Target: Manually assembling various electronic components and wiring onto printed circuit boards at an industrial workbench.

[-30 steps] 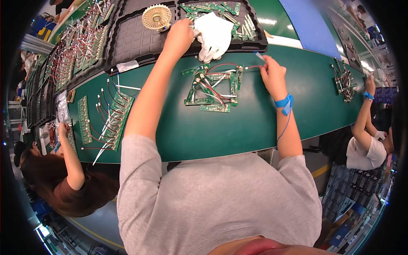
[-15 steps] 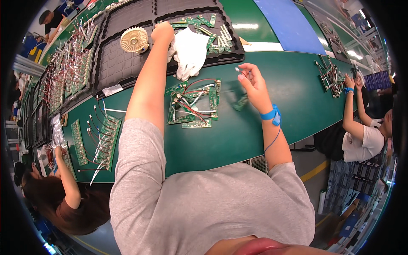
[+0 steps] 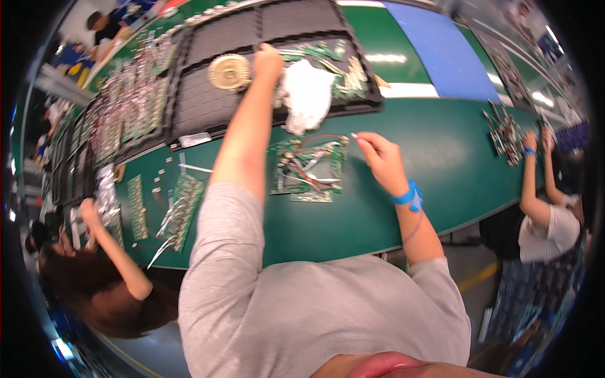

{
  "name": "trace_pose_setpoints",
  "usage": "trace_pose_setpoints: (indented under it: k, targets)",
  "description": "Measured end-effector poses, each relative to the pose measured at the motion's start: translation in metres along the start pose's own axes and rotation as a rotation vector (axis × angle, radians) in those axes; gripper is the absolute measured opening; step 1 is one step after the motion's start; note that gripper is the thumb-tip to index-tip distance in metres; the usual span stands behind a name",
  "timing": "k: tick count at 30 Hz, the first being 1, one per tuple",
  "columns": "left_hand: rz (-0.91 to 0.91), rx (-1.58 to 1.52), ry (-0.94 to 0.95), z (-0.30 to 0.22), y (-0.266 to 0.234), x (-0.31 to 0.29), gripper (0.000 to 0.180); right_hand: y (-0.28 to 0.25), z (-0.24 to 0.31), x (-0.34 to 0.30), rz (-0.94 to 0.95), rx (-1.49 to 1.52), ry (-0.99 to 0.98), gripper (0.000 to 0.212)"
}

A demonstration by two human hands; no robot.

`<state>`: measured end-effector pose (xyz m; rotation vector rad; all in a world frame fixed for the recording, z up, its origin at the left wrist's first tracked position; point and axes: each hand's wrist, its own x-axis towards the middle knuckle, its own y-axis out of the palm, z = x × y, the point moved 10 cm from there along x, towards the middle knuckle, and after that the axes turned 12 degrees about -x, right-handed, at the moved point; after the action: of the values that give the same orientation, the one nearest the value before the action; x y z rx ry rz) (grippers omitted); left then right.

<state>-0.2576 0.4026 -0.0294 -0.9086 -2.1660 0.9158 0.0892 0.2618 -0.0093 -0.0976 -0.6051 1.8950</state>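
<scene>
My left hand [image 3: 268, 62] reaches over the black tray [image 3: 200, 104], its fingers closed beside the small green circuit boards [image 3: 313, 50]; what they hold, if anything, is hidden. A white glove [image 3: 307, 94] lies by that wrist, and a ribbed, cream-coloured round object [image 3: 229, 72] sits to the hand's left. My right hand [image 3: 383, 162], with a blue band at its wrist, pinches a small white connector [image 3: 355, 135] above the green table. Just left of it lies a pile of circuit boards with red, black and white wires [image 3: 310, 169].
More wired boards [image 3: 184, 205] and a narrow board [image 3: 137, 206] lie at the left. Densely wired boards [image 3: 129, 104] fill trays farther left. A blue mat [image 3: 441, 53] covers the far right. Co-workers sit on both sides, one near a board heap [image 3: 504, 135].
The view has shifted, so the bench sits farther right and lower. My right hand's fingers have drawn together, nearer the pile. A blurred green board below that hand no longer shows there.
</scene>
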Motion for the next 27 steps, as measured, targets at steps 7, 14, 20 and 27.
trace_pose_setpoints:
  k: [7, 14, 20, 27]
  targets:
    - [0.324, -1.440, -0.248, -0.044, -0.012, -0.059, 0.015, -0.001, 0.001, -0.008, 0.044, 0.131, 0.046, 0.012]
    - [0.817, -1.484, -0.242, -0.091, -0.055, -0.258, 0.028, 0.013, 0.003, -0.019, 0.200, 0.382, 0.134, 0.011]
    - [1.160, -1.499, -0.367, -0.092, -0.038, -0.352, 0.020, 0.038, 0.035, -0.033, 0.365, 0.406, 0.059, 0.010]
    - [0.982, -1.380, -0.274, -0.090, -0.049, -0.340, 0.017, 0.045, 0.047, -0.039, 0.452, 0.309, 0.057, 0.010]
